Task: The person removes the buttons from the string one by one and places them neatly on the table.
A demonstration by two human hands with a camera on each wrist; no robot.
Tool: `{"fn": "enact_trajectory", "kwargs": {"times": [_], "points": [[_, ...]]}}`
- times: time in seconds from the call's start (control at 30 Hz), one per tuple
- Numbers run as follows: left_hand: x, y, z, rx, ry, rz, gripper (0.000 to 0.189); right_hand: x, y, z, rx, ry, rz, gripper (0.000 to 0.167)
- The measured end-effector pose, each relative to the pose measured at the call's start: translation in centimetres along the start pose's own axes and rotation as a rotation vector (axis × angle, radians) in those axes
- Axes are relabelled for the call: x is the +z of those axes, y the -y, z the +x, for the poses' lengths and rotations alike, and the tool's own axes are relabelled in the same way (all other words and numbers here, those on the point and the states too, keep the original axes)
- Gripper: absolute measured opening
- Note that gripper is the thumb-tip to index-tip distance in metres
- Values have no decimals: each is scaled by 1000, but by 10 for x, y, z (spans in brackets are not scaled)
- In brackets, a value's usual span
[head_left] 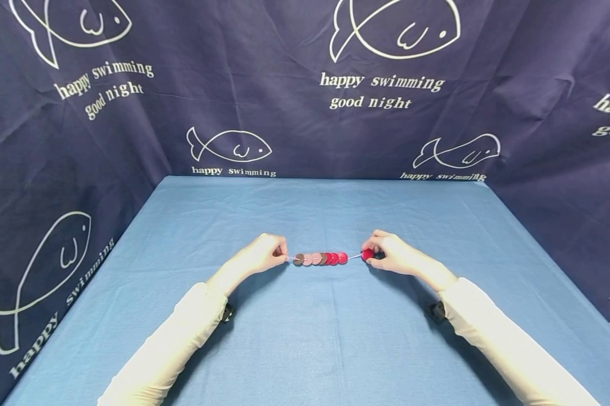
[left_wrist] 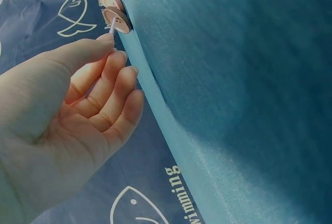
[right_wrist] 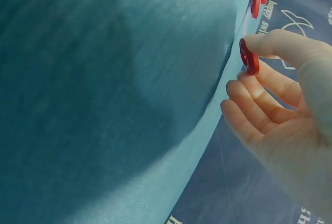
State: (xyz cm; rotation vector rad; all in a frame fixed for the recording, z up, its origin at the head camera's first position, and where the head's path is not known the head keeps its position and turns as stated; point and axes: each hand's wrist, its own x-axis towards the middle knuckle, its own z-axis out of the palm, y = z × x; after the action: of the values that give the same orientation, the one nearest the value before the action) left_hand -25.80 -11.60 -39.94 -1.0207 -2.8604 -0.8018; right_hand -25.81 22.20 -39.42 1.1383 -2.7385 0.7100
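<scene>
A pale string runs level between the two hands, threaded through a row of overlapping buttons. Brown and pink ones lie toward the left, red ones toward the right. My left hand pinches the string's left end between thumb and index finger, just beside a brown button; its other fingers curl loosely below. Between thumb and fingers of my right hand is a single red button, apart from the row, with string showing between it and the nearest strung button.
A blue cloth covers the table beneath both hands. Dark blue curtains with white fish prints stand behind and at both sides. Each white sleeve carries a small dark device at the wrist.
</scene>
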Motion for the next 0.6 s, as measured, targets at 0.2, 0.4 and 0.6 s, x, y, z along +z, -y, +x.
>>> {"fn": "enact_trajectory", "kwargs": {"times": [0.2,0.4,0.6], "points": [[1,-1,0,1,4,0,12,0,-2,-3,-11,-14,-13,20],[0,-2,-1,6,2,3,12,-2,-3,-5,11,-9,-11,19],[0,-2,-1,-1,3,2,12,-3,-3,-6,22,2,-16,17]]}}
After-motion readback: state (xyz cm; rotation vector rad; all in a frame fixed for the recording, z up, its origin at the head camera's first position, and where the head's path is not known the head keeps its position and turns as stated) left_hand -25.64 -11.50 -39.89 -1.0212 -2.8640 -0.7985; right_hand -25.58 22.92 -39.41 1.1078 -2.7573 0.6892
